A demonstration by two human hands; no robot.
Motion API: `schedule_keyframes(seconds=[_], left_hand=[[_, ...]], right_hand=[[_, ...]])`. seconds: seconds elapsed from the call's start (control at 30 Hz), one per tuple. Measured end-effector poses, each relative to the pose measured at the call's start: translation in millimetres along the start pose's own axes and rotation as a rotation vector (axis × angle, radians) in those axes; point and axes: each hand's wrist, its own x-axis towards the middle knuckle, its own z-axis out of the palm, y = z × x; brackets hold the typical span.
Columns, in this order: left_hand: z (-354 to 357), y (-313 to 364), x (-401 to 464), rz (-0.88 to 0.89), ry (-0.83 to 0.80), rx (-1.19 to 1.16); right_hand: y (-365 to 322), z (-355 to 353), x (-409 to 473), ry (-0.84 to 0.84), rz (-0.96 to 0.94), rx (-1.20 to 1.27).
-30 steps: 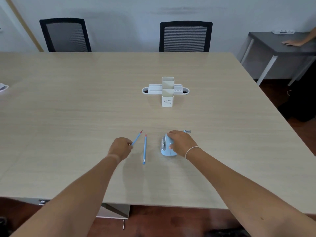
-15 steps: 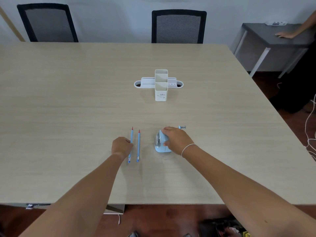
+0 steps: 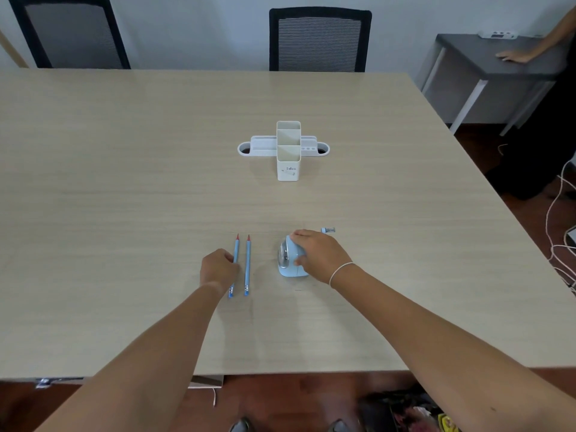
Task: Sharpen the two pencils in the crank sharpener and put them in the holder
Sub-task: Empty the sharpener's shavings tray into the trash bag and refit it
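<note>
With the left hand (image 3: 219, 269) curled on the left pencil (image 3: 234, 263) beside its twin (image 3: 247, 265) and the right hand (image 3: 318, 255) gripping the sharpener (image 3: 288, 260), a loose pinch could roll the pencil away.

The only lettering I can make out is a small dark word, seemingly "idea", printed above a tiny drawing on the front face of the white rectangular plastic pencil holder (image 3: 288, 165), while the marks near the blue pencils' ends are too small to read.
</note>
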Motion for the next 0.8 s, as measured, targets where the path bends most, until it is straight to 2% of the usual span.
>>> schedule_keyframes(seconds=[0.2, 0.33, 0.53, 0.7, 0.8], left_hand=[[-3, 2, -2, 0.067, -0.02, 0.049], [-4, 16, -7, 0.217, -0.005, 0.124], [-10, 41, -16, 0.435, -0.068, 0.151], [-11, 63, -22, 0.532, -0.073, 0.141], [-9, 74, -28, 0.584, -0.097, 0.134]], right_hand=[[-1, 0, -2, 0.01, 0.004, 0.015], [-2, 1, -5, 0.035, -0.018, 0.035], [1, -3, -15, 0.066, -0.045, 0.082], [14, -10, -33, 0.261, -0.068, 0.192], [29, -5, -47, 0.36, -0.015, 0.303]])
